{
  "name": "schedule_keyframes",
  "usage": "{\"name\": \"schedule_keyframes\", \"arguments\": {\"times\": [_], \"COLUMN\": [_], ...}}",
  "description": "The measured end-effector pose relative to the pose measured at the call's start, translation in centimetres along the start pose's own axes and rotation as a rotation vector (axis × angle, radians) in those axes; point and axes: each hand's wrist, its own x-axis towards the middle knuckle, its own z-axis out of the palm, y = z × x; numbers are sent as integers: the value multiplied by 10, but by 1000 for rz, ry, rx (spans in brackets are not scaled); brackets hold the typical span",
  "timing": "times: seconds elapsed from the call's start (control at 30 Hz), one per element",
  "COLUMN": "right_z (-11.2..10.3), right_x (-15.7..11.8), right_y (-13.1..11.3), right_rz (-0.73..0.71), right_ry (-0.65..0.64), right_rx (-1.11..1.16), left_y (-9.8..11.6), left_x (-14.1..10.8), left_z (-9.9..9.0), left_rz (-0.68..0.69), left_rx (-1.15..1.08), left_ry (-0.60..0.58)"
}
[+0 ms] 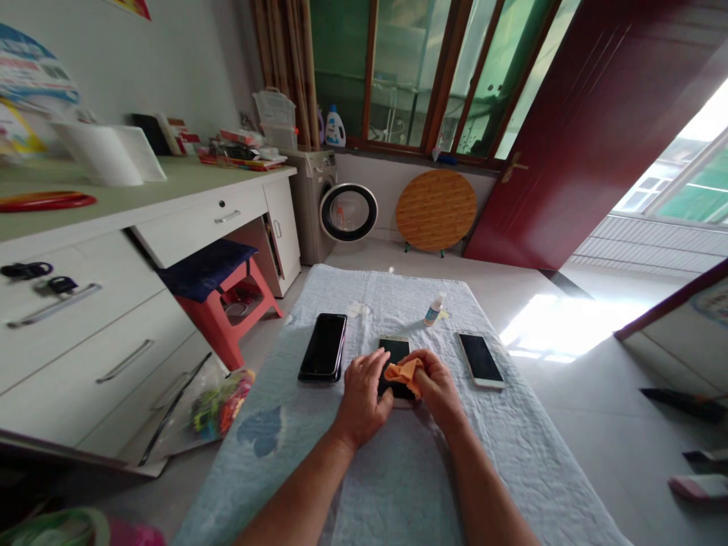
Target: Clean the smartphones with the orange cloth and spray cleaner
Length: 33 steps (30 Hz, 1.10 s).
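Note:
A smartphone [396,347] with a dark screen and light frame lies face up on the cloth-covered table, between my hands. Along its left side, my left hand [364,398] grips it, fingers near the top and thumb lower down. My right hand [437,388] pinches a crumpled orange cloth [405,373] and presses it on the screen. Part of the screen is hidden by the cloth and fingers. Left of my hands lies a black phone [324,346], apparently on a dark case or second device. A white-framed phone [481,361] lies to the right.
A small spray bottle [434,309] stands beyond the phones on the pale blue tablecloth [392,485]. At left are a red stool [219,326] and a white desk [171,227]. A washing machine [312,205] with its door open and a round wooden tabletop [437,210] are behind.

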Motion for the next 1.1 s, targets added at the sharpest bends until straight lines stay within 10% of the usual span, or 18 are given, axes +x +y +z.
{"name": "schedule_keyframes", "arguments": {"times": [0.4, 0.77, 1.1], "right_z": [-4, 7, 1], "right_x": [6, -3, 7], "right_y": [11, 2, 15], "right_rz": [-288, -366, -334], "right_ry": [140, -111, 155], "right_rx": [-543, -688, -699], "left_y": [8, 6, -1], "left_x": [6, 3, -2], "left_z": [0, 4, 4], "left_rz": [-36, 21, -42], "left_rx": [-83, -235, 136], "left_ry": [71, 52, 22]}}
